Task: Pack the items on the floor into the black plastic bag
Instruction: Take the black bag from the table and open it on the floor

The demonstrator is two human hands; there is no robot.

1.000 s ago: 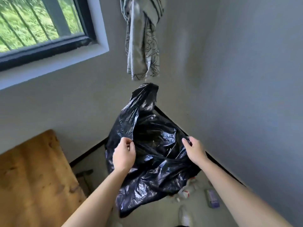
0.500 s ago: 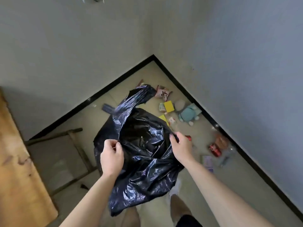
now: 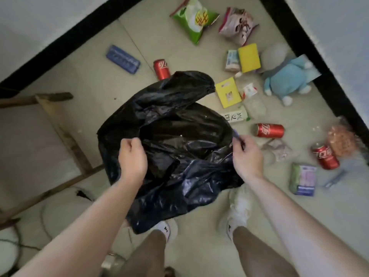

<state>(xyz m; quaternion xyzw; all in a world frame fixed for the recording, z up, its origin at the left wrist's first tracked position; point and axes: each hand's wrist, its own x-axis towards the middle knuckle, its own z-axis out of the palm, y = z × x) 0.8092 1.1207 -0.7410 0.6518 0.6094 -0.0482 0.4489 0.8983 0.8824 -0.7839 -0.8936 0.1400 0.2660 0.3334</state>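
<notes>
Left hand [image 3: 132, 156] and right hand [image 3: 246, 156] each pinching black plastic bag [image 3: 179, 156] rim; fingertips hidden; red can [image 3: 161, 69] half covered.

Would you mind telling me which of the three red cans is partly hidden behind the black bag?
The red can beyond the black bag, near the blue tray; the other two lie fully visible at right.
</notes>
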